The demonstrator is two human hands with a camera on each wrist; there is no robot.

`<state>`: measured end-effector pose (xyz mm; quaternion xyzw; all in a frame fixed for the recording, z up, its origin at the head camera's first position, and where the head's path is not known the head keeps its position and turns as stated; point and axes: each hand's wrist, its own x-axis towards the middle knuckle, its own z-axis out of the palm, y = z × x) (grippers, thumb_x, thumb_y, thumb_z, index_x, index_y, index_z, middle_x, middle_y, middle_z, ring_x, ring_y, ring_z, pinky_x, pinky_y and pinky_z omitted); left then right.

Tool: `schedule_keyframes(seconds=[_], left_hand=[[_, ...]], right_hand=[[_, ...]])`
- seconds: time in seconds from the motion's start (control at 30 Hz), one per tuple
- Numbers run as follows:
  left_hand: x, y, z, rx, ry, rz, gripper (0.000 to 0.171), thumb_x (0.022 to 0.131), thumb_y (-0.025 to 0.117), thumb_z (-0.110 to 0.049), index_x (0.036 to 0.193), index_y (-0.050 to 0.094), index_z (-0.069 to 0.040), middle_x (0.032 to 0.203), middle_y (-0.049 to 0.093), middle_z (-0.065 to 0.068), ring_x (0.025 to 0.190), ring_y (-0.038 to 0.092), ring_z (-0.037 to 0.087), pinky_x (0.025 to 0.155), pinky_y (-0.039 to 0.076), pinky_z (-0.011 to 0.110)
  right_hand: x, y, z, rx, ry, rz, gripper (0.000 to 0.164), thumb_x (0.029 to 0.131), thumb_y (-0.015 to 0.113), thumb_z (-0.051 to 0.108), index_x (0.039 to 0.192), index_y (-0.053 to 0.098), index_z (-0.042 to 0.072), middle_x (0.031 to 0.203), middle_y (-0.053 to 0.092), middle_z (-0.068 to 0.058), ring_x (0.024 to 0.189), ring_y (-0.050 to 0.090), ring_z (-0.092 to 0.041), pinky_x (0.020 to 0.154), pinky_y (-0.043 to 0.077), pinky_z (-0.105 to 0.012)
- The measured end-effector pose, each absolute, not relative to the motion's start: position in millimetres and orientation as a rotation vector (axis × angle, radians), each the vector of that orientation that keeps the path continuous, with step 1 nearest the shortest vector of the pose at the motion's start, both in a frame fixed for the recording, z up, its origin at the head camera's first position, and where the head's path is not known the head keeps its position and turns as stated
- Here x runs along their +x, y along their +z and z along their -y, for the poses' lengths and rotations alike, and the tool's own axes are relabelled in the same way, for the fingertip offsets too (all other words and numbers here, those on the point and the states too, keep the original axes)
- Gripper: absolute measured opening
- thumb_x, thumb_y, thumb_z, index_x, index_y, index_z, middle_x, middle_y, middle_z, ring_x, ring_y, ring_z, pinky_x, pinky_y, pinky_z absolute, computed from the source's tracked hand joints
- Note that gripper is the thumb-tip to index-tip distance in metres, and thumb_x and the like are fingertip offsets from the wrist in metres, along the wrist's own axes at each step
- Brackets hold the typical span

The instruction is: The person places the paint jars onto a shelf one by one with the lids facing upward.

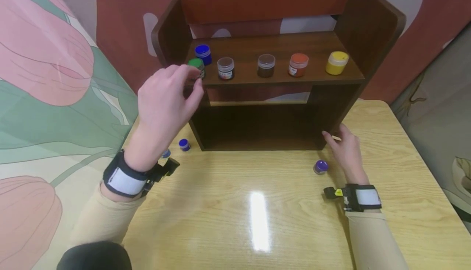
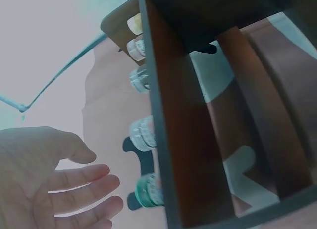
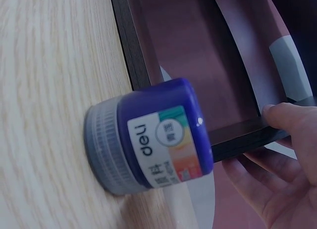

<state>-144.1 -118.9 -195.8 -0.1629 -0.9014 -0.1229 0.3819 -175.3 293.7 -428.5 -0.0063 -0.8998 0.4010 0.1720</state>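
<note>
My left hand (image 1: 167,94) is raised in front of the upper board's left end, fingers loosely bent and holding nothing. In the left wrist view a gap shows between its fingertips and the green paint jar (image 2: 148,190). Behind that jar stands a blue paint jar (image 1: 203,55). My right hand (image 1: 347,151) grips the lower right side panel of the dark brown wooden shelf (image 1: 268,129), thumb on the front edge and fingers around the outside. A purple paint jar (image 3: 158,135) stands on the table just in front of that hand.
Two clear-lidded dark jars, one of them a black jar (image 1: 266,66), an orange-red jar (image 1: 298,65) and a yellow jar (image 1: 336,63) line the upper board. Small blue jars, one of them a dark blue jar (image 1: 184,145), stand on the wooden table (image 1: 220,204) at left.
</note>
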Motion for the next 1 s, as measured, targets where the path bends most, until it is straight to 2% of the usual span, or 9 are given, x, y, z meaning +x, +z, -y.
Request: schedule_keyframes(seconds=[0.3, 0.47, 0.73, 1.0], left_hand=[[-140.1, -218.6, 130.6, -0.411, -0.349, 2.288, 0.025, 0.095, 0.062, -0.027, 0.107, 0.074, -0.008, 0.092, 0.076, 0.011, 0.074, 0.065, 0.031, 0.056, 0.05, 0.041], [-137.2, -229.5, 136.8, -0.392, -0.358, 2.323, 0.024, 0.095, 0.064, -0.028, 0.103, 0.073, -0.008, 0.091, 0.076, 0.011, 0.074, 0.066, 0.03, 0.054, 0.05, 0.04], [-136.5, -259.4, 157.8, -0.292, -0.385, 2.511, 0.024, 0.093, 0.066, -0.032, 0.092, 0.072, -0.008, 0.082, 0.074, 0.008, 0.064, 0.063, 0.026, 0.045, 0.041, 0.032], [-141.0, -291.6, 176.5, -0.24, -0.447, 2.599, 0.024, 0.089, 0.072, -0.03, 0.093, 0.072, -0.006, 0.088, 0.074, 0.012, 0.071, 0.067, 0.029, 0.052, 0.049, 0.04]], right_hand=[[-175.3, -430.4, -296.2, -0.023, 1.127, 2.561, 0.039, 0.1, 0.059, 0.028, 0.123, 0.058, -0.003, 0.119, 0.068, -0.027, 0.112, 0.066, -0.045, 0.086, 0.054, -0.045], [-175.9, -429.9, -295.2, -0.017, 1.126, 2.556, 0.037, 0.1, 0.06, 0.028, 0.121, 0.058, -0.003, 0.116, 0.069, -0.026, 0.111, 0.066, -0.044, 0.085, 0.055, -0.041], [-176.7, -429.7, -294.1, -0.019, 1.132, 2.557, 0.038, 0.101, 0.059, 0.028, 0.122, 0.058, -0.003, 0.116, 0.068, -0.027, 0.112, 0.066, -0.045, 0.087, 0.054, -0.046], [-176.4, -429.6, -293.5, -0.025, 1.129, 2.554, 0.038, 0.1, 0.059, 0.03, 0.121, 0.059, -0.002, 0.115, 0.069, -0.026, 0.111, 0.067, -0.044, 0.087, 0.055, -0.046]])
